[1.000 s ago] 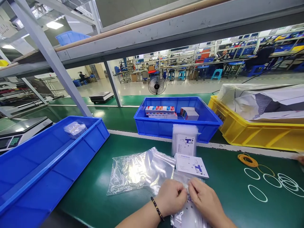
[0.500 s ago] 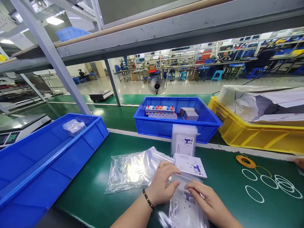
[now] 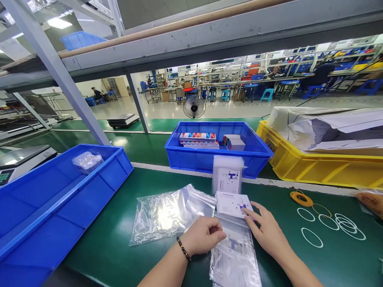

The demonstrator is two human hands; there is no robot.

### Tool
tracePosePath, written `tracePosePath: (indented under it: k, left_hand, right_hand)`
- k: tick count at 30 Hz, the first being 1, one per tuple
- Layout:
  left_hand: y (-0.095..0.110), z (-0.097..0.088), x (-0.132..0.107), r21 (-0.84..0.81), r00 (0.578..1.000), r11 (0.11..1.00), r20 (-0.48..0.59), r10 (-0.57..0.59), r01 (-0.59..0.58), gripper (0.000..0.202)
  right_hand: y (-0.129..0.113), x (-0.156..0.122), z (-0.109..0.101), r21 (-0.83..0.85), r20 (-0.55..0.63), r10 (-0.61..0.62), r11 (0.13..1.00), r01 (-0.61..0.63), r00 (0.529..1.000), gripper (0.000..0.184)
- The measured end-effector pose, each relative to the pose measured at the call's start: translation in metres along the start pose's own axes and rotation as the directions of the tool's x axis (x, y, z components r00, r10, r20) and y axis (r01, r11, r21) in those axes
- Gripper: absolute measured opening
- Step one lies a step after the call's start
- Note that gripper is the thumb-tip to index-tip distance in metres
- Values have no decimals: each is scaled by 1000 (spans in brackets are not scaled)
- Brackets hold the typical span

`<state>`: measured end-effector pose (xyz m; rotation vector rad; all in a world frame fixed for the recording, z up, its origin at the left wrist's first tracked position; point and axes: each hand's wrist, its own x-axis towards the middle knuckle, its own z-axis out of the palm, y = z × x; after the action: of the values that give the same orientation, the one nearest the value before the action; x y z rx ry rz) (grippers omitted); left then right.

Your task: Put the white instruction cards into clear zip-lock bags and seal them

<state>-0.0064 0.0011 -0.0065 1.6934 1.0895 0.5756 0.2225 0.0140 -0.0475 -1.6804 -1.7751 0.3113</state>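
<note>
My left hand, a beaded bracelet at its wrist, is closed in a pinch at the side of the upper clear plastic bag. Printed white cards show through the pile of bags there. Above it lies a stack of white printed cards. My right hand is open, its fingers apart and its fingertips touching the right front corner of that stack. Behind the stack, a bundle of clear sleeves with a printed card leans on the blue bin. Flat empty zip bags lie to the left.
A blue bin with printed boxes stands behind. Another blue bin, holding a bagged bundle, is at left. A yellow bin is at right, near orange rubber bands and white rings. A shelf beam crosses overhead.
My right hand has moved away from the bag, up and right to the card stack, with its fingers spreading. My left hand has shifted slightly down, staying by the bag. The view has turned slightly.
</note>
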Motion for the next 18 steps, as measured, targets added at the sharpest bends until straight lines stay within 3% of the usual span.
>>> tracePosePath:
  k: [3,9,13,18]
  left_hand:
    - [-2,3,1,-77,1000,997,22,-1,2,12]
    - [-2,7,3,-119,997,993,71,-11,19,7]
    - [-4,10,3,-81,996,997,91,12,-5,9]
    - [-9,14,6,-139,996,990,87,26,-13,8]
  right_hand:
    - [10,6,4,58,-45,179,983,-176,983,36]
    - [8,12,-3,257,-88,385,900,-353,919,40]
    - [-2,10,-11,496,-91,461,790,-361,883,52]
    - [-19,4,-18,668,31,434,661,-342,900,53]
